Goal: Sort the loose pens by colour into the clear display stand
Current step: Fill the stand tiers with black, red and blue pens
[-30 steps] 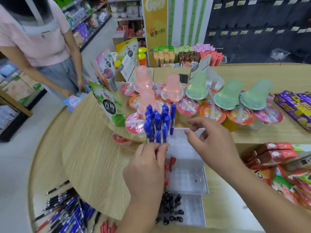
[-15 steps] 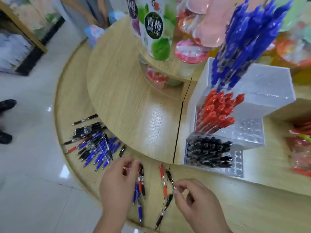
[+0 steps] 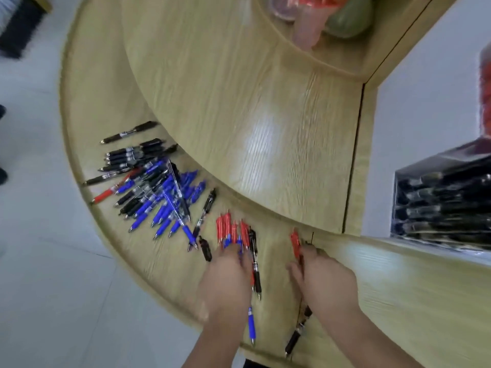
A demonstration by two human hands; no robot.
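- While the view is smearing with motion, the left hand [image 3: 228,277] is lying over a short row of red pens [image 3: 228,228] on the lower ledge [image 3: 87,134]. Its fingers are stretching flat toward twelve o'clock, touching the pens and gripping nothing that shows.
- The right hand [image 3: 325,278] is sitting just beside it at three o'clock, its fingertips meeting a single red pen [image 3: 295,241]. Blur is hiding the grip, so I cannot tell whether it is pinching that pen.
- A black pen [image 3: 254,264] is lying between the two hands, against the left hand's edge.
- A blue pen [image 3: 251,325] is poking out from under the left wrist toward six o'clock.
- A second black pen [image 3: 295,337] is lying under the right forearm, close to the ledge's rim.
- The loose heap of blue and black pens [image 3: 159,192] is spreading at ten o'clock from the hands, well apart from them.
- The clear display stand [image 3: 425,166] is standing at three o'clock, at the frame's edge, holding black pens low and red ones above.
- The upper round tier [image 3: 239,102] is rising at twelve o'clock, keeping the ledge a narrow curved strip.
- The ledge's outer rim is curving down to the floor [image 3: 53,261] from nine to six o'clock.
- Bare wood is lying open at four o'clock from the right hand.
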